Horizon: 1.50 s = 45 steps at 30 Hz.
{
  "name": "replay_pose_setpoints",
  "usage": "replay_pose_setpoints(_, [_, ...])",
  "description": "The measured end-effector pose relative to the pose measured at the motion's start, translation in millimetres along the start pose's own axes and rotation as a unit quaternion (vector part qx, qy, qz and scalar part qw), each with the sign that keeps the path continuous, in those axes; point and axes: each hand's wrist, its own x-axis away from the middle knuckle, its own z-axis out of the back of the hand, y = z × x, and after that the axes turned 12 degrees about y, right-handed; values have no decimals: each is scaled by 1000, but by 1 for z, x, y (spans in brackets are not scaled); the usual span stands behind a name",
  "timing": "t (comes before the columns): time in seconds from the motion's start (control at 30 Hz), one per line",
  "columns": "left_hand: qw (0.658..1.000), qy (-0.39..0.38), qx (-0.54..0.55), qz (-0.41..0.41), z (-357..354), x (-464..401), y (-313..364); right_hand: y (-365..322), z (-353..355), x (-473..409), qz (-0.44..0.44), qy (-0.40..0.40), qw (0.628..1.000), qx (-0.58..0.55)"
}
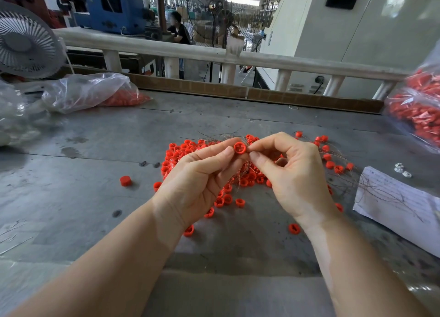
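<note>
Beside illegibly written paper (392,197), left hand (197,181) and right hand (292,171) pinch one red cap (239,147).

Left hand (197,173), right hand (292,171) — fingertips together, both in a pinch.

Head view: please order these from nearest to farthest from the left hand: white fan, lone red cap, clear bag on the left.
1. Lone red cap, on the table just left of the left hand.
2. Clear bag, farther back on the left, red parts inside.
3. White fan, behind the bag, far left edge.
</note>
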Motion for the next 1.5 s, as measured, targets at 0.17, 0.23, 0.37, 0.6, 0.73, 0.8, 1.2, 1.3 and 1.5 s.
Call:
replay_pose_setpoints(0.17, [1000,1,-2,-1,0,0,0,0,0,-1,13,6,1000,16])
replay_pose_setpoints(0.23, [1000,2,-8,-2,0,0,0,0,1,-1,14,7,1000,17])
replay_pose_setpoints(0.37, [1000,2,-13,-9,-1,1,-1,1,1,-1,12,7,1000,19])
replay_pose_setpoints(0.6, [999,-1,-25,-47,-1,1,-3,3,0,0,0,1,1000,6])
replay_pose_setpoints(0.73, [998,1,-29,-60,-2,0,-4,4,-1,-1,-7,-3,1000,-1])
replay_pose_setpoints(0.8, [998,-1,-30,-61,-1,0,-4,4,-1,-1,-10,-5,1000,-8])
replay_pose_setpoints(1.2, [999,3,-35,-39,-2,2,-1,7,-1,-2,-11,-10,999,-33])
replay_pose_setpoints(1.3, [999,6,-31,-29,-2,2,0,8,0,-2,-11,-7,999,-29])
replay_pose_setpoints(1.5, [999,5,-41,-29,-2,3,1,8,0,-2,-4,-1,1000,-22])
